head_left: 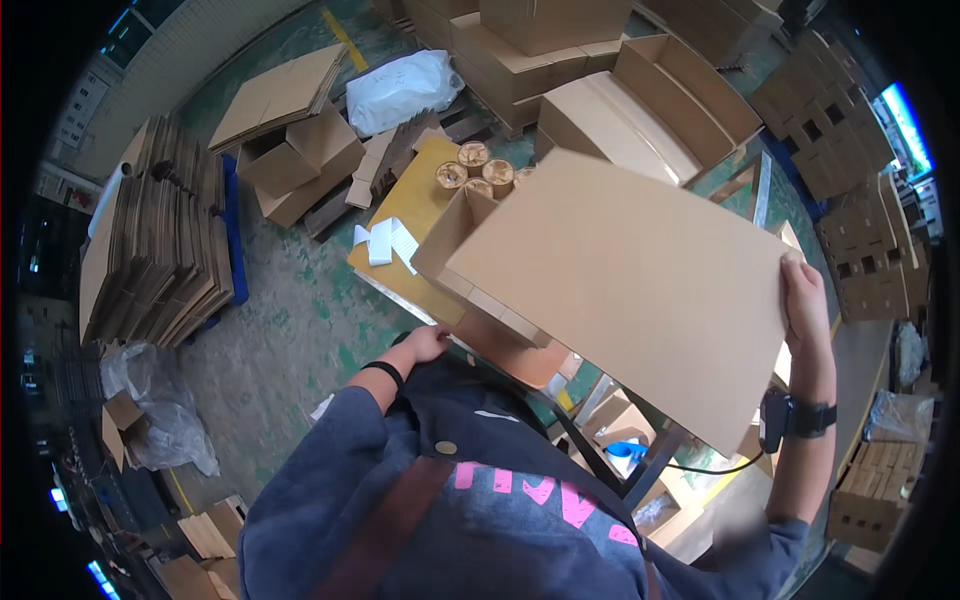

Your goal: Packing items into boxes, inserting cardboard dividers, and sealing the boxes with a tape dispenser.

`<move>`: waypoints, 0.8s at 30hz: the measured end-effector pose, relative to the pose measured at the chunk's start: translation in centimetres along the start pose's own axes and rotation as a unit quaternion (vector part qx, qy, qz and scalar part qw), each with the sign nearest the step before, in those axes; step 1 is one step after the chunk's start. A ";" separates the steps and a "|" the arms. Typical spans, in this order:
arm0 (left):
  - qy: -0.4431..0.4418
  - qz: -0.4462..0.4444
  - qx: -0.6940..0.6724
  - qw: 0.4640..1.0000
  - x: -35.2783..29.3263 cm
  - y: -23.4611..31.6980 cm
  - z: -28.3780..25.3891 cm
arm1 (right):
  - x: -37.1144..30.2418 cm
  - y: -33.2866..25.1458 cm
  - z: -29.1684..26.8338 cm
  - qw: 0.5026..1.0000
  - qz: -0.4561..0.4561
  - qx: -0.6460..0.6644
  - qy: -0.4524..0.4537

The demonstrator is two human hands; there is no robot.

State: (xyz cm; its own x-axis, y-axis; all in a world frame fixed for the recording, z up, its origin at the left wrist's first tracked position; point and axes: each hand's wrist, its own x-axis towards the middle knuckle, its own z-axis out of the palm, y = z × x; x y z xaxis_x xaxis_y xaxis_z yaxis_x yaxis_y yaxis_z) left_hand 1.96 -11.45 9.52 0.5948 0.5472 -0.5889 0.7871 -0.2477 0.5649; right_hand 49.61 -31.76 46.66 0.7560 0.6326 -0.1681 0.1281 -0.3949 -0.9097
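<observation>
A large brown cardboard box (630, 290) is held tilted in front of me, its open flaps pointing left over a yellow table (405, 205). My right hand (805, 300) grips the box's right edge, fingers hooked over the top corner; a black band with a small device sits on that wrist. My left hand (427, 343) curls at the box's lower-left corner, under the flaps, and its fingertips are partly hidden. Behind the flaps, several brown paper tubes (475, 170) stand on the table.
White paper slips (385, 242) lie on the yellow table. A tall pile of flat cardboard (150, 245) is at the left, with open cartons (300, 160) and a white plastic bag (400, 90) beyond. Big cartons (640, 110) stand behind the table and divider stacks (865, 250) at the right.
</observation>
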 end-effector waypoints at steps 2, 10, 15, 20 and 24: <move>-0.051 0.039 -0.041 0.997 1.6 -0.9 -0.9 | 3.5 1.0 5.9 0.992 0.073 -0.100 -0.004; -0.053 -0.046 -0.180 0.981 6.3 -19.2 -9.4 | 9.0 6.3 23.5 0.940 0.257 -0.223 -0.014; -0.052 -0.179 -0.029 0.982 7.7 -30.5 -17.9 | 10.5 18.1 32.5 0.937 0.256 -0.236 0.007; 0.012 -0.206 -0.167 0.964 9.3 -40.8 -23.3 | 5.9 21.3 30.5 0.947 0.134 -0.293 -0.006; -0.048 -0.314 -0.239 0.917 9.8 -40.2 -27.3 | -5.4 3.0 20.5 0.922 0.240 -0.298 0.064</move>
State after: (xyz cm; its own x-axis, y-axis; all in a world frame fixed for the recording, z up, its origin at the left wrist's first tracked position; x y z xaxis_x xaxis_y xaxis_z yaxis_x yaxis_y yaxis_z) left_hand -28.28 25.70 -3.18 0.0776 0.3825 -0.9207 0.8316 0.4846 0.2714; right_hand 32.80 -22.70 37.09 0.8819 0.2214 -0.4162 0.0608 -0.9289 -0.3652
